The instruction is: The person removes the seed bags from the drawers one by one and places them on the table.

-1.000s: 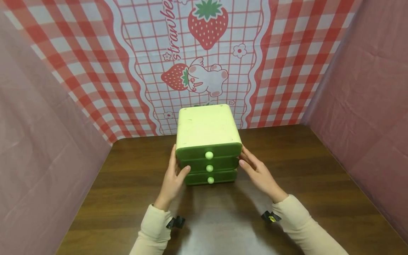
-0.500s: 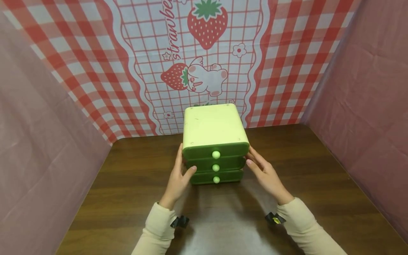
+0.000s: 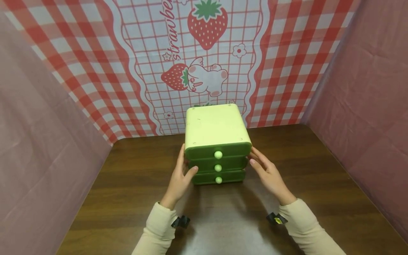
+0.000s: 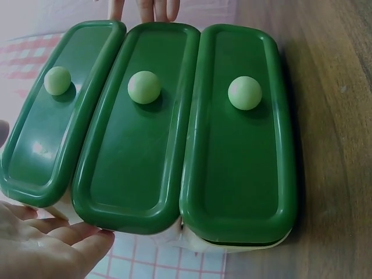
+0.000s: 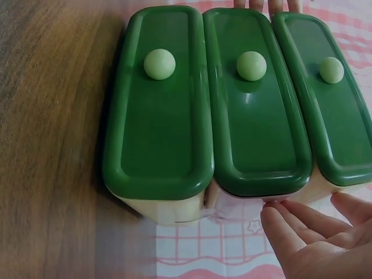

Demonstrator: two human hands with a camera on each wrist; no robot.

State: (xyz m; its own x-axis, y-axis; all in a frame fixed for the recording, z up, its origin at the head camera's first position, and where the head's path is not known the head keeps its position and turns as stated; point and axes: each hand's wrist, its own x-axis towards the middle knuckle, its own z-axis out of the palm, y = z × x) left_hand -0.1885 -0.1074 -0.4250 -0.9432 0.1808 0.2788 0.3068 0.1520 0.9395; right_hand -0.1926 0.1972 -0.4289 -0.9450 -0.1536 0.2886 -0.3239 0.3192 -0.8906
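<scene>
A small desktop drawer cabinet stands upright on the wooden table, with a pale yellow-green top and three dark green drawer fronts, all closed. Each front has a round light green knob. My left hand lies along its left side, thumb near the front edge. On the opposite side my right hand rests its fingertips. Both wrist views show nearly straight fingers touching the side walls: the left hand in one, the right hand in the other. Some fingertips are hidden behind the cabinet's edges.
A red-and-white strawberry cloth hangs behind the cabinet. Pink fabric walls flank the brown table on both sides. A black strap piece sits at each cuff.
The cabinet has slid a short way to the right across the table, mostly in the first half second. Both hands have moved along with it, staying at its sides.
</scene>
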